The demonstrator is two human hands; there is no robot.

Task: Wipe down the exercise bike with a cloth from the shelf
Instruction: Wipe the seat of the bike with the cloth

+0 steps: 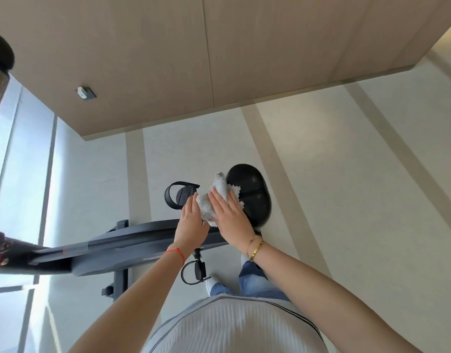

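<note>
Your left hand (191, 222) and right hand (230, 217) lie with straight fingers, left beside and right flat on the grey cloth (214, 200), which sits bunched at the near edge of the exercise bike's (132, 247) black saddle (252, 192), the far pedal (180, 196) just beyond your left fingertips.

My pale grey cloth (214, 200), crumpled, zigzag-edged, lies at front edge of black saddle (252, 192). Dark grey exercise bike (132, 244) stands on pale floor, frame stretching left; strapped pedals either side.
</note>
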